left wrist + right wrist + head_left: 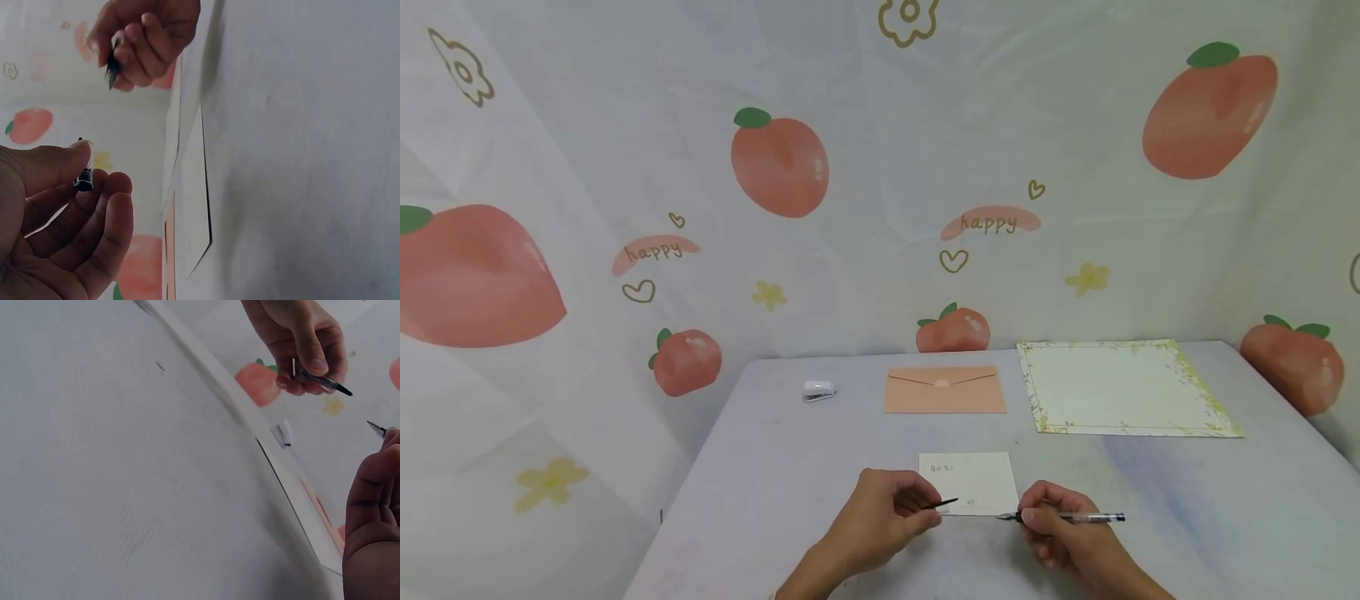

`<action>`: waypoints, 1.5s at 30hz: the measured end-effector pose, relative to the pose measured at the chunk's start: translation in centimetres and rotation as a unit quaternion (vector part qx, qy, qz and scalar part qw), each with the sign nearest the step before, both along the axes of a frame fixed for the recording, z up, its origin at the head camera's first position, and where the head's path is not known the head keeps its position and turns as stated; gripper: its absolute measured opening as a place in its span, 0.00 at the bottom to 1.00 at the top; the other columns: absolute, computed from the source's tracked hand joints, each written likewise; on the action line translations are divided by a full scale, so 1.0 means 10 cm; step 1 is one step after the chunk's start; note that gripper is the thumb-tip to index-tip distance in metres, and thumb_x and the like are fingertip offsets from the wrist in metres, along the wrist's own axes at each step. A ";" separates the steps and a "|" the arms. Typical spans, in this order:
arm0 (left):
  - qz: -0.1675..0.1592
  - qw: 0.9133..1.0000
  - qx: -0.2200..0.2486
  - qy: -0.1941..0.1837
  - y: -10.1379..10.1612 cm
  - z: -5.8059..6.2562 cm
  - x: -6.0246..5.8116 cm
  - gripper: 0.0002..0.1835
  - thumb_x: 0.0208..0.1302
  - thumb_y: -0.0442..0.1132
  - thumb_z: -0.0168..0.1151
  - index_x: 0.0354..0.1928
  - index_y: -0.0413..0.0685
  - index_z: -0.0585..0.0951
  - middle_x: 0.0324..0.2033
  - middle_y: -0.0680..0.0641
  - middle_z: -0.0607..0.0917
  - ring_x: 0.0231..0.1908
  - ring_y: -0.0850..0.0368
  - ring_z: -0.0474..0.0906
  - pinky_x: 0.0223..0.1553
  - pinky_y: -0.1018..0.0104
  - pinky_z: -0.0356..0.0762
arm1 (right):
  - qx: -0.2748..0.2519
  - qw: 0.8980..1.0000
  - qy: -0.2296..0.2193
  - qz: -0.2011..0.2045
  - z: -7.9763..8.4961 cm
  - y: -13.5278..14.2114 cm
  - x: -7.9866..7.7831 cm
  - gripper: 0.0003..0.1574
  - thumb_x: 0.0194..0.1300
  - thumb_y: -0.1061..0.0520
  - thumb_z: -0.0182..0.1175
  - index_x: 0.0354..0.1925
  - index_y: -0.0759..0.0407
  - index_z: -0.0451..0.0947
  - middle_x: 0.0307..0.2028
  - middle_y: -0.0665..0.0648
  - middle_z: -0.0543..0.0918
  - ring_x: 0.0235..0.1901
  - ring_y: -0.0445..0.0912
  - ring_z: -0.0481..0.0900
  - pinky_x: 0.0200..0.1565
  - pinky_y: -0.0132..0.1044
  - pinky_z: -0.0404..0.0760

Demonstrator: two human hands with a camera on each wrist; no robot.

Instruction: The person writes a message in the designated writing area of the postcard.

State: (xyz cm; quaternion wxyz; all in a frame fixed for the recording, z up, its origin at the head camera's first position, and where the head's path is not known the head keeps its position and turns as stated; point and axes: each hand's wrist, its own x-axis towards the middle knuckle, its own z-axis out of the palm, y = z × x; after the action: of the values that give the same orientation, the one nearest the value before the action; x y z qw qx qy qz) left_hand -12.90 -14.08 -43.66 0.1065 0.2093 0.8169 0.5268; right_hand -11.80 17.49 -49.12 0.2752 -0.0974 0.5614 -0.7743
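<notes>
In the head view my left hand (883, 518) pinches a pen cap (946, 503) between thumb and fingertips, its dark clip pointing right. The left wrist view shows the cap (84, 180) from its dark end. Across from it, my right hand (1072, 532) grips a clear-barrelled pen (1096, 517) with a black grip section. That pen's bare tip (376, 429) points toward the cap, with a gap between them. Both hands are over the near edge of a small white card (977, 482), which bears some handwriting at its upper left and lower middle.
Behind the card lies a peach-coloured envelope (945, 400), flap side up. A small white stapler (818, 390) sits at the back left. At the back right is a large sheet with a floral border (1112, 387). A fruit-printed curtain (865, 275) hangs behind the table.
</notes>
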 end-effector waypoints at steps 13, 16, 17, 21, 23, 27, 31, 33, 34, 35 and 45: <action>-0.039 0.999 0.008 0.026 0.20 -0.05 0.01 0.06 0.66 0.30 0.78 0.43 0.40 0.91 0.35 0.53 0.94 0.34 0.74 0.86 0.40 0.74 0.88 | -0.051 0.998 0.010 0.022 -0.04 -0.20 -0.02 0.13 0.86 0.62 0.50 0.46 0.49 0.79 0.37 0.47 0.87 0.30 0.37 0.80 0.34 0.26 0.83; -0.046 0.998 0.008 0.034 0.21 -0.05 0.01 0.05 0.66 0.30 0.77 0.43 0.40 0.91 0.34 0.54 0.94 0.34 0.74 0.86 0.40 0.74 0.88 | -0.049 0.999 0.007 0.021 -0.04 -0.23 -0.02 0.12 0.86 0.62 0.50 0.46 0.49 0.79 0.37 0.47 0.87 0.30 0.37 0.80 0.34 0.26 0.83; -0.049 0.998 0.008 0.036 0.21 -0.05 0.01 0.05 0.66 0.30 0.77 0.43 0.40 0.91 0.34 0.55 0.93 0.33 0.75 0.86 0.40 0.74 0.88 | -0.051 0.998 0.009 0.022 -0.04 -0.24 -0.02 0.12 0.86 0.62 0.50 0.46 0.50 0.79 0.37 0.47 0.87 0.30 0.37 0.80 0.34 0.26 0.84; -0.055 0.998 0.006 0.044 0.23 -0.05 0.01 0.05 0.67 0.30 0.77 0.42 0.40 0.91 0.34 0.58 0.93 0.33 0.75 0.85 0.40 0.74 0.88 | -0.061 0.998 0.022 0.024 -0.03 -0.25 -0.02 0.12 0.86 0.63 0.49 0.46 0.50 0.78 0.38 0.47 0.87 0.30 0.37 0.79 0.34 0.26 0.84; -0.055 0.997 0.005 0.048 0.24 -0.05 0.01 0.05 0.67 0.30 0.77 0.42 0.40 0.91 0.33 0.60 0.92 0.33 0.75 0.85 0.40 0.75 0.88 | -0.066 0.997 0.025 0.024 -0.03 -0.25 -0.02 0.13 0.86 0.63 0.48 0.46 0.50 0.78 0.38 0.47 0.87 0.30 0.36 0.79 0.34 0.25 0.84; -0.057 0.997 0.004 0.053 0.26 -0.05 0.00 0.05 0.66 0.30 0.78 0.42 0.42 0.91 0.34 0.58 0.93 0.33 0.76 0.85 0.39 0.75 0.87 | -0.066 0.997 0.028 0.023 -0.01 -0.28 -0.02 0.13 0.86 0.63 0.50 0.46 0.50 0.79 0.38 0.46 0.88 0.30 0.36 0.80 0.34 0.26 0.84; -0.062 0.997 0.002 0.054 0.29 -0.05 0.00 0.05 0.67 0.30 0.77 0.42 0.43 0.91 0.35 0.54 0.94 0.33 0.76 0.85 0.40 0.76 0.87 | -0.053 0.998 0.019 0.021 0.00 -0.34 -0.01 0.10 0.85 0.62 0.53 0.45 0.50 0.79 0.37 0.46 0.88 0.30 0.36 0.82 0.35 0.26 0.85; -0.060 0.997 -0.001 0.056 0.30 -0.05 0.00 0.05 0.67 0.31 0.77 0.42 0.44 0.91 0.35 0.53 0.94 0.34 0.76 0.85 0.40 0.76 0.87 | -0.043 0.999 0.020 0.021 0.00 -0.36 -0.01 0.08 0.84 0.62 0.55 0.45 0.51 0.79 0.35 0.46 0.88 0.29 0.36 0.81 0.33 0.26 0.83; -0.058 0.997 -0.003 0.057 0.30 -0.05 0.00 0.05 0.67 0.31 0.77 0.42 0.44 0.91 0.36 0.53 0.94 0.34 0.76 0.85 0.40 0.76 0.87 | -0.038 0.999 0.022 0.020 0.00 -0.37 -0.01 0.08 0.84 0.62 0.55 0.45 0.51 0.79 0.34 0.46 0.87 0.28 0.36 0.81 0.32 0.26 0.81; -0.056 0.997 -0.005 0.056 0.30 -0.05 0.00 0.05 0.67 0.31 0.77 0.42 0.44 0.91 0.36 0.54 0.94 0.34 0.76 0.85 0.40 0.76 0.87 | -0.034 0.999 0.020 0.019 0.00 -0.37 -0.01 0.07 0.84 0.62 0.56 0.45 0.51 0.79 0.33 0.46 0.87 0.28 0.36 0.80 0.31 0.26 0.81; -0.047 0.997 -0.004 0.060 0.27 -0.08 0.03 0.05 0.66 0.29 0.77 0.42 0.45 0.93 0.36 0.57 0.93 0.33 0.76 0.85 0.38 0.75 0.87 | -0.095 0.994 -0.004 0.047 -0.08 -0.37 -0.01 0.16 0.86 0.64 0.45 0.48 0.52 0.80 0.38 0.48 0.89 0.32 0.38 0.82 0.36 0.26 0.85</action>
State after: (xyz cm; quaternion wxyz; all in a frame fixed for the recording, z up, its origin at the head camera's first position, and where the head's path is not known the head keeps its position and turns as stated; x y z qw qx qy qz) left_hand -12.63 -11.35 -44.44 0.0829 0.2782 0.8134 0.5041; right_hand -11.89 13.80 -49.88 0.3031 -0.1457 0.4791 -0.8108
